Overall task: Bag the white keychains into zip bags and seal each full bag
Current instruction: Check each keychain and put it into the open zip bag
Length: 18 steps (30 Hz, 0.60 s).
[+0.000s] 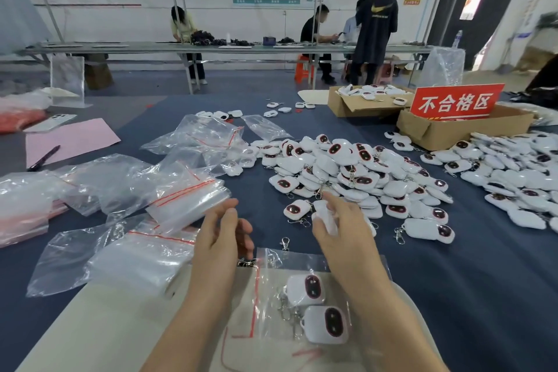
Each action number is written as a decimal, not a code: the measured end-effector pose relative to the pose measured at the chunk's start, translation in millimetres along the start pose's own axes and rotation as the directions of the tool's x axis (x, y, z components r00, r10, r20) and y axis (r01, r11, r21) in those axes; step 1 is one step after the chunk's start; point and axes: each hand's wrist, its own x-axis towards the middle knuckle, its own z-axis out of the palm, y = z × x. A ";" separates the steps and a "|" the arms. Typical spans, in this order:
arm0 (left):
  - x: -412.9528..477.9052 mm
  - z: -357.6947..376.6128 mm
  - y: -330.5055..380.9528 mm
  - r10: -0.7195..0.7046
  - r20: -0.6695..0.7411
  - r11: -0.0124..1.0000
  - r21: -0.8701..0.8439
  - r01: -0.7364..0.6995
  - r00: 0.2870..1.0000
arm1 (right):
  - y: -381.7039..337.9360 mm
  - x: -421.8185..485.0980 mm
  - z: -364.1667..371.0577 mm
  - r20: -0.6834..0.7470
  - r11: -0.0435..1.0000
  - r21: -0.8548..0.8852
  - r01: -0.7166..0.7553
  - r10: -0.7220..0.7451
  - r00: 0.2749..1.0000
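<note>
Gripping a white keychain (324,216) now, the right hand (344,232) has its fingers (335,202) curled round the little white case, lifted just off the near edge of the big pile of keychains (347,172). Over to the left hand (219,238): it hovers palm-in, fingers (229,214) loosely spread and slightly bent, holding nothing, right above the mouth of the zip bag (271,269).

That zip bag lies flat at the near edge, between the two forearms, on a cream cloth (105,326), its red zip line running down the left side. Inside it, two bagged keychains (305,290) sit side by side, dark oval faces up, metal clasps tangled to their left. Whether the zip is open or pressed closed, I cannot tell.

Out on the dark blue surface (453,281), a face-up keychain (297,209) lies just beside the right hand, and another single keychain (428,229) lies to the right, near the pile. A second heap of keychains (519,172) spreads to the far right.

On the left, empty zip bags (187,196) lie crumpled and overlapping, red zip lines showing. Behind them, a pink sheet (72,139) with a dark pen (43,158) resting on its lower corner.

Further back on the right, an open cardboard box (356,106) holds more keychains, and a second cardboard box (437,133) carries a red sign (456,103) with white characters.
</note>
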 end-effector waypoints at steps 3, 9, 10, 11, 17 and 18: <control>-11.8 4.3 1.6 0.068 0.126 0.994 0.075 -0.078 0.990 | -8.3 2.2 0.9 0.050 0.820 0.566 -0.080 0.063 0.997; -29.4 7.9 4.1 0.209 0.326 0.898 0.309 -0.313 0.922 | -11.2 0.5 11.5 0.322 0.443 0.839 -0.317 0.066 0.944; -30.1 8.7 4.1 0.214 0.338 0.891 0.316 -0.325 0.916 | -10.4 0.6 13.8 0.324 0.448 0.839 -0.310 0.047 0.945; -30.4 9.2 3.5 0.215 0.345 0.890 0.316 -0.329 0.914 | -9.8 0.4 15.3 0.323 0.455 0.839 -0.299 0.026 0.946; -28.2 8.3 3.2 0.236 0.333 0.848 0.388 -0.361 0.913 | -4.7 2.1 14.8 0.304 0.667 0.724 -0.178 -0.076 0.950; -27.8 7.5 2.3 0.231 0.333 0.840 0.406 -0.360 0.914 | -3.5 0.2 15.1 0.321 0.681 0.715 -0.161 -0.115 0.940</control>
